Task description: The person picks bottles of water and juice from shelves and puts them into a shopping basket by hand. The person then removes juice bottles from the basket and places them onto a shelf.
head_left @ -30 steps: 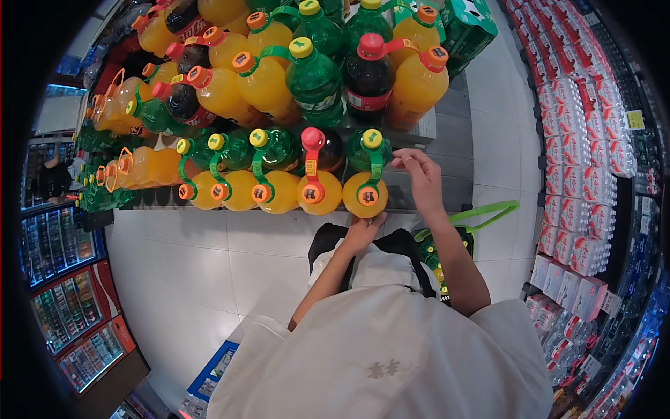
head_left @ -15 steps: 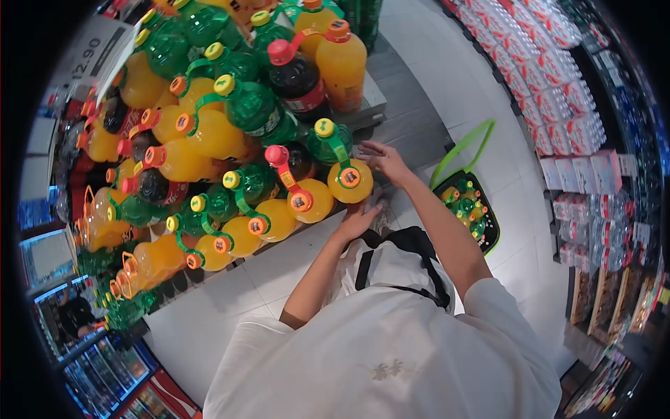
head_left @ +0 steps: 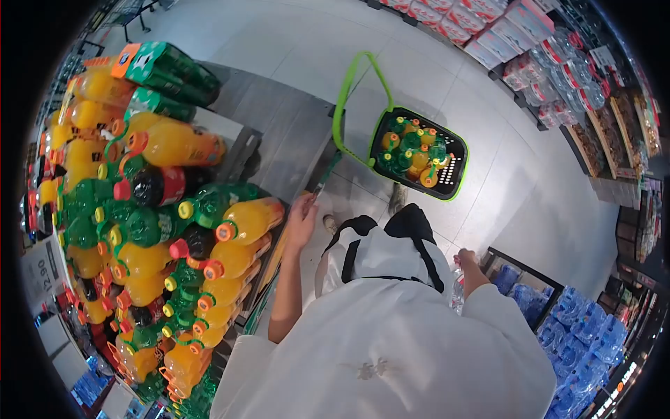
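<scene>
Head view: left hand [head_left: 301, 225] is half-curled beside the platform [head_left: 279, 108], right hand [head_left: 467, 259] curled, any hold unclear

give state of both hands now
Left hand: at the edge of the platform; grip cannot be told.
Right hand: partly curled; holding or not cannot be told.

- 9 o'clock, near centre: left hand [head_left: 301, 216], fingers bent, beside the edge of the grey platform [head_left: 286, 126]; contact is unclear.
- 7 to 10 o'clock: large bottles [head_left: 150, 227] of orange, green and dark drinks, closely ranked.
- 2 o'clock: black basket [head_left: 453, 170] with green handle [head_left: 340, 112], containing small bottles [head_left: 412, 143], on pale floor tiles [head_left: 516, 160].
- 4 o'clock: right hand [head_left: 466, 259], fingers curled, clear plastic [head_left: 458, 293] just below; farther out, blue water containers [head_left: 583, 339].
- 1 o'clock: wrapped packs [head_left: 481, 21].
- 6 o'clock: wearer's white shirt [head_left: 398, 328].
</scene>
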Tool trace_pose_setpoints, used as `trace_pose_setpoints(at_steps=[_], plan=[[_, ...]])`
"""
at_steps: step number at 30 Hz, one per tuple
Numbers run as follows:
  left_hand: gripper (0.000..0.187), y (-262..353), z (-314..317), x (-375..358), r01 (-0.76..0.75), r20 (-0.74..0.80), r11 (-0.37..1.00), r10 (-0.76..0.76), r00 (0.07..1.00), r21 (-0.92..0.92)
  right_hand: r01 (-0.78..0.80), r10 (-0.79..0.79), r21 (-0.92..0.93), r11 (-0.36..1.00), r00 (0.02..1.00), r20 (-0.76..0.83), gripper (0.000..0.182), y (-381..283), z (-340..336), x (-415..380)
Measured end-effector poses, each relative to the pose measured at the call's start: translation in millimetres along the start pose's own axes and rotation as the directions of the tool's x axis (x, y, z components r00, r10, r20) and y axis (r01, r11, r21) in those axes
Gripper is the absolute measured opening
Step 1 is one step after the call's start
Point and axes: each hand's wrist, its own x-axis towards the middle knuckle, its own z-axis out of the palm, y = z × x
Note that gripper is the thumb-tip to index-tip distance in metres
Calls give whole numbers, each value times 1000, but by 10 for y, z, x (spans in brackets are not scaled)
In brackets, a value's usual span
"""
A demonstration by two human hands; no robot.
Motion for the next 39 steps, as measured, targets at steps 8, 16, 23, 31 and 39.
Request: trace_pose_setpoints(at_steps=[8,16,23,31,39], plan=[[67,208,604,898,-11,-267,757,244,932,653,352,-141,-392,850,869,474,21,152,-242,425],[79,340,677,1077,83,-81,605,-30,996,792,586,-381,-227,778,727,571,33,-1855,880,1385],[73,420,775,1087,182,-136,622,-121,983,761,39,-168,193,981,673,720,59,-2628,1861,1383],[70,428,868,1102,187,-185,633,-71,980,751,-272,-170,393,878,591,789,23,-2611,1766,1694],[73,257,855,1061,163,-228,659,13,974,734,384,-408,193,903,625,666,11,-3450,190,627]])
